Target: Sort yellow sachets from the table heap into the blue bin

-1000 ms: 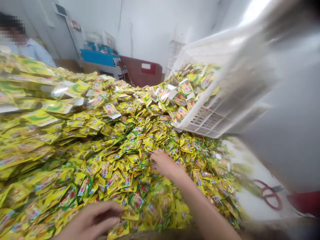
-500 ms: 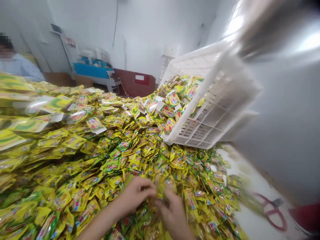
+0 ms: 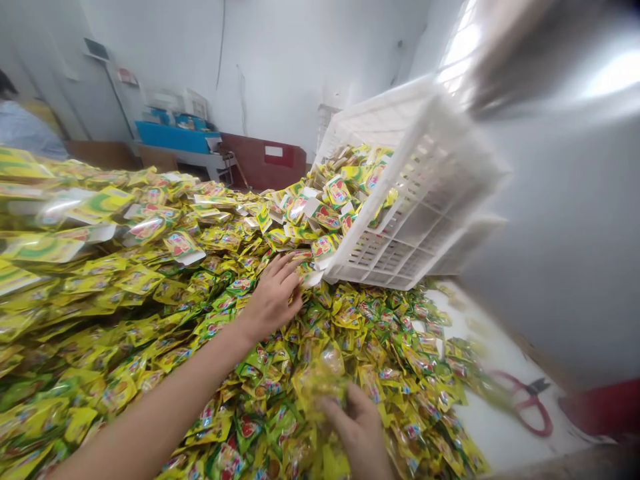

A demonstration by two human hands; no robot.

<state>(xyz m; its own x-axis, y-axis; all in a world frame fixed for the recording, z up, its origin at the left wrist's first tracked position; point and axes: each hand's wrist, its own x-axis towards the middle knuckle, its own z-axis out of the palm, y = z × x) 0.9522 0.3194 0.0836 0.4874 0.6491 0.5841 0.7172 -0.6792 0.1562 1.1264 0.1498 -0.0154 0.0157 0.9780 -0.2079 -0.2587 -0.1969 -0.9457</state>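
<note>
My left hand [image 3: 274,293] reaches forward over the heap, its fingers stretched out and apart. They rest at a small yellow carton with a white flap [image 3: 314,279], just by the lower corner of the white plastic crate [image 3: 383,247]. Nearer to me, my right hand [image 3: 356,427] is closed on a yellow packet [image 3: 317,390], thumb and fingers pinching its edge; motion blurs it, so I cannot tell whether it is one packet or more. All around both hands lie small yellow-green packets [image 3: 250,427] with shiny fronts.
The crate lies tilted, with yellow cartons [image 3: 337,191] spilling from its mouth. More cartons [image 3: 183,245] cover the heap at left. Red-handled scissors [image 3: 533,410] lie on the white table top [image 3: 493,427] at right. A person [image 3: 27,127] is at the far left.
My left hand has parted from the right and moved forward to the cartons by the crate. My right hand stays low with the packet. The view has shifted slightly.
</note>
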